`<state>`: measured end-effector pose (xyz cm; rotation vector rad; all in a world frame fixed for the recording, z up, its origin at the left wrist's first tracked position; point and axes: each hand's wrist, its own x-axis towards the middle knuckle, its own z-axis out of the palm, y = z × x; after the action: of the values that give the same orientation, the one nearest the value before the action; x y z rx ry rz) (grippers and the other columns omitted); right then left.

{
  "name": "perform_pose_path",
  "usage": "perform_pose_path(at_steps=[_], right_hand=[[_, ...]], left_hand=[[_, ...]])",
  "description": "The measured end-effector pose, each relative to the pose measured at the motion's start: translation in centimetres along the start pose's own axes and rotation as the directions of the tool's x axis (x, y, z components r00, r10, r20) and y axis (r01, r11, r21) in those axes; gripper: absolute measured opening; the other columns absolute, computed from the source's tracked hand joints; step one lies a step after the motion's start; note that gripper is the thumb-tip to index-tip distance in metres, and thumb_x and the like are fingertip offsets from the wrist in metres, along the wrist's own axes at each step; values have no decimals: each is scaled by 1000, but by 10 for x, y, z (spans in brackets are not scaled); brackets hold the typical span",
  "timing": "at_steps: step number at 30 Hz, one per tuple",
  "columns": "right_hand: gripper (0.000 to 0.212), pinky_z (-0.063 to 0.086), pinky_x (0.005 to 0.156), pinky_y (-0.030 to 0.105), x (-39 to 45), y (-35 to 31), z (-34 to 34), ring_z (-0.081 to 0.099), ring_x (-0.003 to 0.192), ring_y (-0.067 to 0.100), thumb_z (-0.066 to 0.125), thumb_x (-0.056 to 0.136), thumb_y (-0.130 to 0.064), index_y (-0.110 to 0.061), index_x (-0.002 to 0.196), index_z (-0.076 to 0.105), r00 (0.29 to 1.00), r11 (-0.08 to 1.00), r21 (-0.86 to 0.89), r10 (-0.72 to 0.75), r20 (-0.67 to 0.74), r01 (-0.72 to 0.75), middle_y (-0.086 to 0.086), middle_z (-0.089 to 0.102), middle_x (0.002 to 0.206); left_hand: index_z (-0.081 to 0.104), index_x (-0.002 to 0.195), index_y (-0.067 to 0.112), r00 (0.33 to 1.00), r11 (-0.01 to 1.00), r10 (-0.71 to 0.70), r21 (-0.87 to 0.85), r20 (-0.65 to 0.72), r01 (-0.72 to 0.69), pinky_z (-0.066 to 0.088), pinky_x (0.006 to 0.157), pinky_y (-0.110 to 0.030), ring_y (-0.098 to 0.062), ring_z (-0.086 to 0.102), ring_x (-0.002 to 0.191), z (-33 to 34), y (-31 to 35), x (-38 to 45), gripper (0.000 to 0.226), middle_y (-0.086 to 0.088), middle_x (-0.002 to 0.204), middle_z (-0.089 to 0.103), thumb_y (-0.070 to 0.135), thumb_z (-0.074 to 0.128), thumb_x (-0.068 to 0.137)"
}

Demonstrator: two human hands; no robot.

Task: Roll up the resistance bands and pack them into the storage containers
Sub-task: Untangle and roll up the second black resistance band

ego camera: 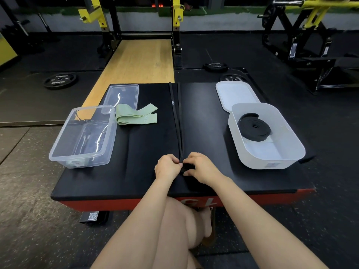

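The long black resistance band (175, 113) lies flat and doubled down the middle of the surface (204, 117), a thin, matte rubber strap running from the far edge to the near end, where it is wound into a small tight coil. The left hand (168, 166) and right hand (201, 166) meet at that coil, fingers (189, 156) curled around it, pinching the roll from both sides. A second black band (253, 127) sits coiled in a flat spiral inside the white, round-cornered container (272, 162) on the right, with its white lid (233, 92) lying just behind, partly under the container's far edge. On the left stands a clear, glossy plastic box (58, 150), its clear lid (126, 90) behind it. A pale green fabric band (136, 114), folded in loose layers, lies beside them.

The surface is a smooth black padded top on a red-sided platform. Around it is dark speckled gym flooring, a wooden lifting platform (136, 59), weight plates (60, 80) and yellow-and-black racks (177, 12).
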<state>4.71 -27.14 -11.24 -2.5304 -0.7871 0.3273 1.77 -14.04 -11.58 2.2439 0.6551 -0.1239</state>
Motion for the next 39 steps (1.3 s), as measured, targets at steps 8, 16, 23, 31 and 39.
perform_pose_path(at_steps=[8,16,23,31,39], right_hand=[[42,42,87,30,-16,-10,20,50,106,22,71,82,-31,-9,113,56,943,971,64,241,-230,-232,5,55,110],[45,37,94,28,-18,-26,36,44,110,22,60,88,-40,-7,118,50,899,958,18,273,-343,-285,6,53,119],[37,34,84,24,-12,-18,28,43,106,20,62,88,-37,-6,106,52,932,975,40,222,-286,-219,5,54,110],[41,30,80,21,-7,-9,16,41,104,20,69,84,-36,-5,107,56,980,993,-9,118,-160,-121,6,52,106],[48,35,89,24,2,0,2,42,108,20,73,80,-31,-7,118,58,999,1000,-14,17,-30,-18,4,51,110]], left_hand=[[63,102,17,999,998,-8,69,-42,11,44,92,-32,-19,58,106,6,3,1,16,1,109,65,24,62,88],[61,108,18,998,999,-1,-41,-63,-1,46,91,-34,-19,61,100,9,-1,-6,20,-1,103,67,22,62,89],[67,101,20,999,984,-15,-180,-35,8,45,96,-37,-18,61,99,6,-3,-9,15,1,97,67,20,66,86],[68,86,19,994,995,66,-72,-85,-72,43,96,-40,-18,59,95,5,-7,-6,7,1,97,64,25,64,87],[64,102,13,995,976,79,-196,-58,-89,47,80,-22,-10,58,82,1,-4,-4,22,4,93,64,7,69,82]])
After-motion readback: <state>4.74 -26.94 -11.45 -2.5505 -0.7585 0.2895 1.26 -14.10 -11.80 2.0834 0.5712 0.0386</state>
